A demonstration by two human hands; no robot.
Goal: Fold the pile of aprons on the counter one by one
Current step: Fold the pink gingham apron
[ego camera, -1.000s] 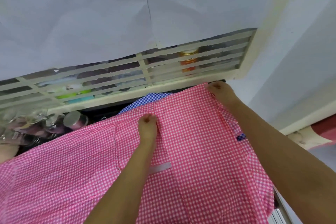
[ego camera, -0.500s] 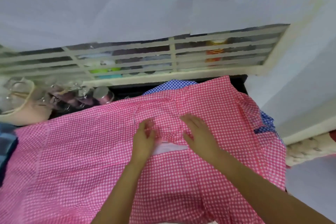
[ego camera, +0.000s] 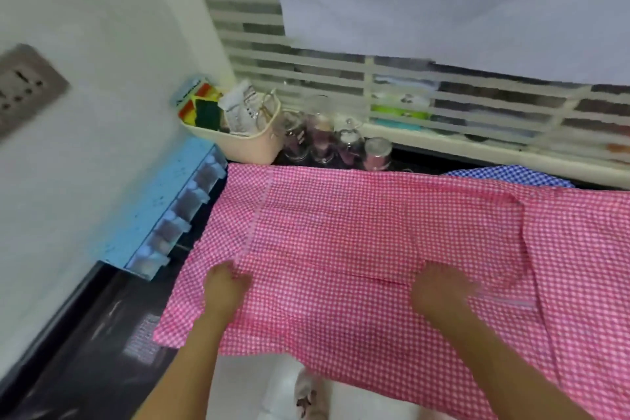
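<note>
Apart now, not side by side as before: I see the left hand (ego camera: 223,290) on a fold of the apron (ego camera: 341,232), its grip too blurred to tell; the right hand (ego camera: 439,290) lies flat, spread.

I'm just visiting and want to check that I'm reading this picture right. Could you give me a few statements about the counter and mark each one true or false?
1. Both the left hand and the right hand are on the pink checked apron. True.
2. The apron is already folded into a small square. False: it lies spread wide across the dark counter.
3. A blue checked cloth peeks out behind the apron's far edge. True.
4. The beige basket stands on top of the apron. False: it stands behind the apron's far left corner, beside the glass jars.
</note>
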